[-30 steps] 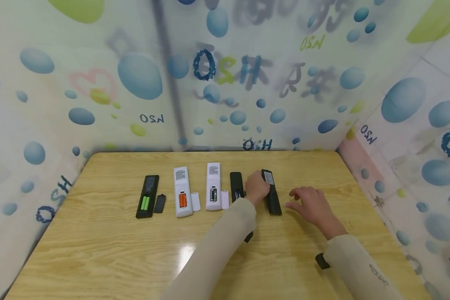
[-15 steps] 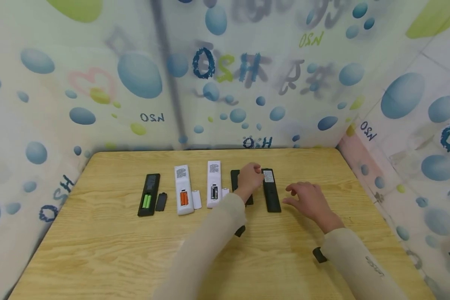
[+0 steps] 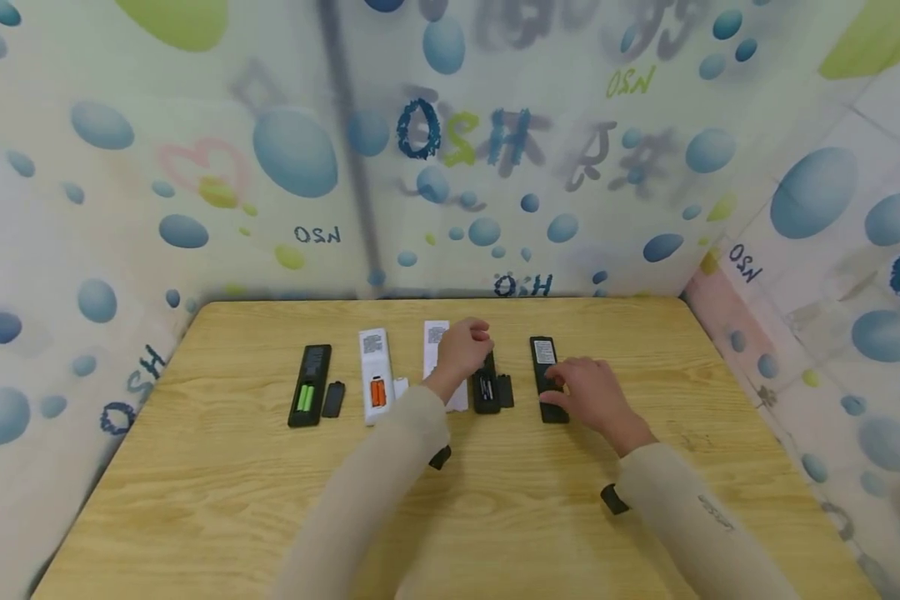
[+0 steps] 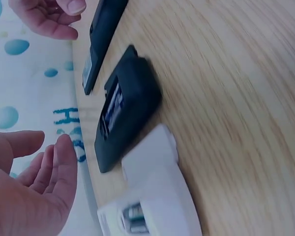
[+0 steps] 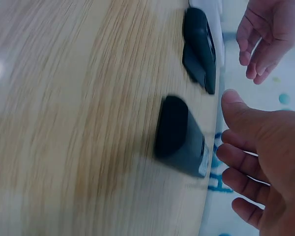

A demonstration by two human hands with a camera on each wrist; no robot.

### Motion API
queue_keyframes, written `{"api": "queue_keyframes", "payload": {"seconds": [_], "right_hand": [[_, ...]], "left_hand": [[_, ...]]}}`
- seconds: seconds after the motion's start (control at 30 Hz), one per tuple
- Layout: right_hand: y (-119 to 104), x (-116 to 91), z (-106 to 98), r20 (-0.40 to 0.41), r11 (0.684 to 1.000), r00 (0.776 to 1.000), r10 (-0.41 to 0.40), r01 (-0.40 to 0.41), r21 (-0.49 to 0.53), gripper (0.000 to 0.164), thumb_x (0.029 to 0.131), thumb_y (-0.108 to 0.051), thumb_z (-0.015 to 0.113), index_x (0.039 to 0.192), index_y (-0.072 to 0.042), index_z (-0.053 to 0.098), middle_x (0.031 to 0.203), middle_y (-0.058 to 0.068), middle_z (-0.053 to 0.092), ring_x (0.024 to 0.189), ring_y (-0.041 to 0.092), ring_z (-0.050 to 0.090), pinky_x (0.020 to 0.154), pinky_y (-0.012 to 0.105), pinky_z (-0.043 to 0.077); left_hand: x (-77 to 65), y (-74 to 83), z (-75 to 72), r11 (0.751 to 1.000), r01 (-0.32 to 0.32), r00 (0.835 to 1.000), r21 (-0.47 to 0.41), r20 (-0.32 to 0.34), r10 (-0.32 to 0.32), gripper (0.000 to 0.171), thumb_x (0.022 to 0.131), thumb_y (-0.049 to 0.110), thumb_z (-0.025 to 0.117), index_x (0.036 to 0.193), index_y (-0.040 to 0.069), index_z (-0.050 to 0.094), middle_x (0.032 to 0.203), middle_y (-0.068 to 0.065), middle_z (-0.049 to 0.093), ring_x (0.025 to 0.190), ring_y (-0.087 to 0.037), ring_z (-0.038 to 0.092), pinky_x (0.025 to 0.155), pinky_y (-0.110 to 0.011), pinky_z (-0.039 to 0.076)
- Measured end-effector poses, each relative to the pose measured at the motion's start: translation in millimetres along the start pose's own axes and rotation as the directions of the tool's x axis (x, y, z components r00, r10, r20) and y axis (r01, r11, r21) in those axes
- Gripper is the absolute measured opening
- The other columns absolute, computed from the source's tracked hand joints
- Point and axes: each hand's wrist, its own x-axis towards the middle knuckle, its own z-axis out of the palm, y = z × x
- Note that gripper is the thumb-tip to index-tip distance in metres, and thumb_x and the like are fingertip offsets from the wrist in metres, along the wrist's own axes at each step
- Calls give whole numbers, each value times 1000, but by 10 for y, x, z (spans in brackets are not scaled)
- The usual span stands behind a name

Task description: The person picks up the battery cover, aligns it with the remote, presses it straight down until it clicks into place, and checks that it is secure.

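Nearest me, a broad stretch of the pale wooden tabletop is running out of view, so its front edge is not showing; this is giving me my widest room for moving. My beige sleeves are crossing it.

Beyond, I am holding my right hand close over the rightmost black remote, thumb and fingers parted, gripping nothing. That remote is lying label side up, toward the tabletop's far right corner. If I were closing unevenly, I judge, my fingers could be skidding and swinging it round. Open wood is separating it from the right edge.

My left hand is hovering empty, fingers loosely bent, partly hiding the middle white remote. Just right of this hand, the fourth remote is lying black and uncovered. A low sweep could be knocking its detached black cover, just beside it, or loosening the exposed batteries.

Toward the left edge, a white remote with orange batteries and a black one with green batteries are lying well apart from my hands.

Farthest, the far edge is bordering a printed backdrop; room there is narrower, so pushing a remote away could be jamming it.
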Motion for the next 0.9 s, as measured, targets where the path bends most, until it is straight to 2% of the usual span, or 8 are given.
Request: {"api": "queue_keyframes", "payload": {"seconds": [0.13,0.33,0.43,0.63,0.9], "right_hand": [[-107,74,12,9,1000,1000,-24,24,-4,36,86,-40,73,112,-14,70,95,2,69,93,24,61,88,51,44],[-206,165,40,43,1000,999,-28,28,5,37,87,-41,72,114,-15,69,97,2,70,93,23,60,94,51,43],[-242,197,64,43,999,999,-31,31,8,39,86,-41,73,115,-15,69,98,2,71,94,23,61,96,52,42],[-325,251,131,41,1000,999,-26,26,6,49,85,-41,73,124,-12,64,109,5,71,108,29,61,101,53,40],[-434,305,217,55,998,998,-27,31,-58,49,84,-44,74,122,-14,66,115,7,69,112,31,59,98,52,41]], "left_hand": [[-1,-15,-81,1000,10,1000,20,4,-10,32,95,16,61,127,10,60,115,-8,67,89,-21,67,72,-30,58],[-8,-50,-143,998,7,1000,60,-6,-6,33,95,17,62,127,7,59,117,-9,67,103,-23,63,89,-36,55],[-13,-66,-158,998,11,1000,66,-3,-11,34,95,18,63,127,6,59,117,-11,66,106,-25,62,92,-38,53],[5,-144,-140,996,45,999,78,26,-47,39,94,21,64,130,5,57,120,-10,64,106,-25,61,89,-38,54],[21,-179,-80,991,71,997,114,4,-72,42,94,20,65,132,6,55,132,-13,59,121,-29,56,101,-43,48]]}}
